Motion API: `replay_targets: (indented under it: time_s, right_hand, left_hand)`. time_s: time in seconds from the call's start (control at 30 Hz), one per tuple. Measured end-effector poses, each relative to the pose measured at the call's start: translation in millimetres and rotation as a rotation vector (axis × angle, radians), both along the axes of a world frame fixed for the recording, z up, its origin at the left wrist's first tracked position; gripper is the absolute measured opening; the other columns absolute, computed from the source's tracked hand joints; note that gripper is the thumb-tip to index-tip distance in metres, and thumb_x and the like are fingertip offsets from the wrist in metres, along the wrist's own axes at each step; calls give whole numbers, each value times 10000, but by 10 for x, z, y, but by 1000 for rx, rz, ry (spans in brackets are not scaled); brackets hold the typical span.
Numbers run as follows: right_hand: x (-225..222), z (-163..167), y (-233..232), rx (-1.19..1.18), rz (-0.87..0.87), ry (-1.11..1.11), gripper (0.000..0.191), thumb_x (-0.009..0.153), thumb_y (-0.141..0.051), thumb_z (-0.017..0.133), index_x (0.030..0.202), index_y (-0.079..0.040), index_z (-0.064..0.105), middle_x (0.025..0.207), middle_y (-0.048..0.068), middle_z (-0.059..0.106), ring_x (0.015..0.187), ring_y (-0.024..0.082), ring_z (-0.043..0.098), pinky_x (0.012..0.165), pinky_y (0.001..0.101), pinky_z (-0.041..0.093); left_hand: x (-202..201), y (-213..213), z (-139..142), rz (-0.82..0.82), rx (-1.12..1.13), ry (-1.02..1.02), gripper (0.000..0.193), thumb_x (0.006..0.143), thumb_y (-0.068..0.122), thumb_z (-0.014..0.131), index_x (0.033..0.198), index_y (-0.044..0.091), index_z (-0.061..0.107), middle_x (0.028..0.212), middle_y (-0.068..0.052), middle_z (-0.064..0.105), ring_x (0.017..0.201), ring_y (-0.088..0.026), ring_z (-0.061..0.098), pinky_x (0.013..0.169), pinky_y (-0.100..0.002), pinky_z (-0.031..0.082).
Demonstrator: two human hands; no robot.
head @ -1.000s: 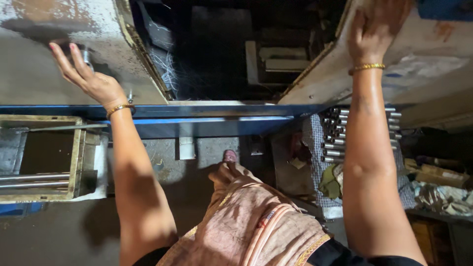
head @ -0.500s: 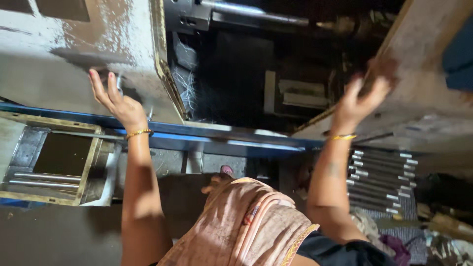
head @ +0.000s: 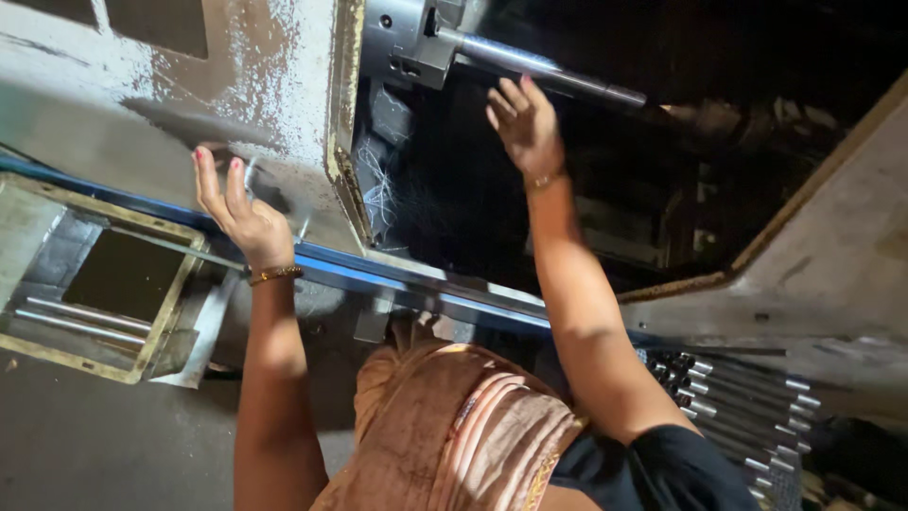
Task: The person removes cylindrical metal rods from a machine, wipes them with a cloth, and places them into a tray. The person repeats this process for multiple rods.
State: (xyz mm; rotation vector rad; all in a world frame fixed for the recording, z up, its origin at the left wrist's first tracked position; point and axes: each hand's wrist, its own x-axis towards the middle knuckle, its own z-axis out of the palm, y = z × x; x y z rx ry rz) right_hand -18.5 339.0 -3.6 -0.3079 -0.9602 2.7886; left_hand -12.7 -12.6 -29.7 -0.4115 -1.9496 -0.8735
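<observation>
Head view: me at a lathe opening
left hand (head: 244, 213): fingers spread, flat on worn grey machine door (head: 189, 104), gripping nothing
right hand (head: 525, 123): fingers loosely apart, empty, just below steel shaft (head: 544, 68) clamped in chuck (head: 407, 38)
rack of steel rods (head: 747, 407): lower right

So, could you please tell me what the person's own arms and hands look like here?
Both forearms are bare. The left hand has pink-painted nails and a gold bangle at the wrist; the right hand has a thin gold bangle too. A dark short sleeve covers the right upper arm.
</observation>
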Motion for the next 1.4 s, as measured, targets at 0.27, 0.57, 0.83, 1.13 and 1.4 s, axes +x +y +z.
replay_targets:
  time_s: [0.27, 0.57, 0.83, 1.13, 1.4]
  right_hand:
    - [-370, 295, -55, -232, -147, 35, 190, 953, -249, 631, 1090, -116, 629, 1213, 92, 695, 1253, 271, 595, 1111, 553, 468]
    - [-424, 182, 76, -263, -108, 36, 286, 950, -207, 692, 1135, 3, 631, 1200, 152, 659, 1274, 362, 598, 1153, 586, 477]
    - [-480, 24, 220, -318, -148, 51, 281, 942, -185, 708, 1114, 17, 616, 1184, 171, 650, 1294, 421, 595, 1158, 633, 485]
    - [-97, -327, 367, -296, 71, -21, 243, 906, -218, 723, 1052, -30, 674, 1051, 129, 734, 943, 318, 673, 1089, 644, 502]
    - [412, -1259, -179, -337, 546, -446, 211, 979, -205, 665, 838, -64, 595, 707, 78, 640, 577, 200, 639, 468, 302, 506]
  left_hand:
    - [-147, 45, 66, 0, -18, 26, 612, 898, -293, 439, 1414, 29, 510, 1593, -242, 403, 1486, -449, 441, 1250, -562, 399]
    - [-142, 23, -3, -8, -32, -29, 569, 920, -219, 405, 1420, 47, 466, 1605, -254, 375, 1493, -463, 428, 1261, -577, 379]
    - [-204, 25, -116, -27, -23, 7, 336, 1106, 99, 336, 1422, 78, 447, 1586, -254, 379, 1479, -453, 427, 1245, -574, 382]
    - [-263, -21, -195, -4, -53, 44, 371, 1180, 327, 281, 1411, 89, 447, 1584, -238, 390, 1473, -462, 439, 1228, -582, 396]
    - [-294, -54, -289, -36, -4, 10, 234, 1168, 89, 380, 1376, 82, 486, 1583, -228, 405, 1475, -474, 442, 1230, -586, 416]
